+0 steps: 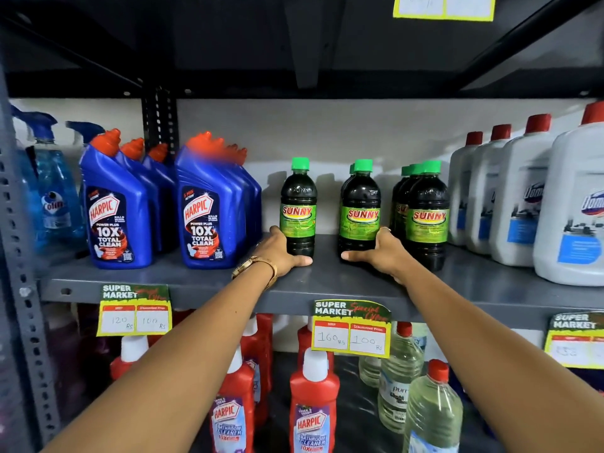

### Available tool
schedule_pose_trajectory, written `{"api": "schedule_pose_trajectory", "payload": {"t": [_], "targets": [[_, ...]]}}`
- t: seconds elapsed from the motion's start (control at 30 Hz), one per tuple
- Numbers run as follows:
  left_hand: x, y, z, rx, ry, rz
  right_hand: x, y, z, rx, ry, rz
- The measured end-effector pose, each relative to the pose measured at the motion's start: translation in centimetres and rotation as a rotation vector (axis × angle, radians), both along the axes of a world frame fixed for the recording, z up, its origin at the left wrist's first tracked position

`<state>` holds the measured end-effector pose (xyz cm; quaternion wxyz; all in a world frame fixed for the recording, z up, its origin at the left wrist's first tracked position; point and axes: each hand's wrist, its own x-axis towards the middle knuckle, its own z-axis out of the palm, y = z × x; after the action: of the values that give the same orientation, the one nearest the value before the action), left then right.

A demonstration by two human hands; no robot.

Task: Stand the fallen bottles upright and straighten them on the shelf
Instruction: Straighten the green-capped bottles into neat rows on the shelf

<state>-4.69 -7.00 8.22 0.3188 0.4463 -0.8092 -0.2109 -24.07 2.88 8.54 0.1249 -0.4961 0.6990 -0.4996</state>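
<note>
A grey metal shop shelf carries rows of cleaners. Each hand's grip is wrapped low around a dark plastic bottle with a green cap: left hand on the lone bottle, right hand on the neighbouring bottle, probably to slide them square. Both stand upright, caps straight above the grips.

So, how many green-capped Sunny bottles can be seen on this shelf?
6. The single bottle in the left hand; a row of two at the right hand; a row of three further right. More may hide behind.
</note>
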Motion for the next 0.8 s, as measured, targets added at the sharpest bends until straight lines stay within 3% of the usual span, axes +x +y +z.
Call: {"api": "schedule_pose_trajectory", "payload": {"t": [0.8], "targets": [[-0.15,-0.33,-0.04,0.032,-0.060,0.039,-0.79,0.31,-0.52,-0.018,-0.076,0.081]]}}
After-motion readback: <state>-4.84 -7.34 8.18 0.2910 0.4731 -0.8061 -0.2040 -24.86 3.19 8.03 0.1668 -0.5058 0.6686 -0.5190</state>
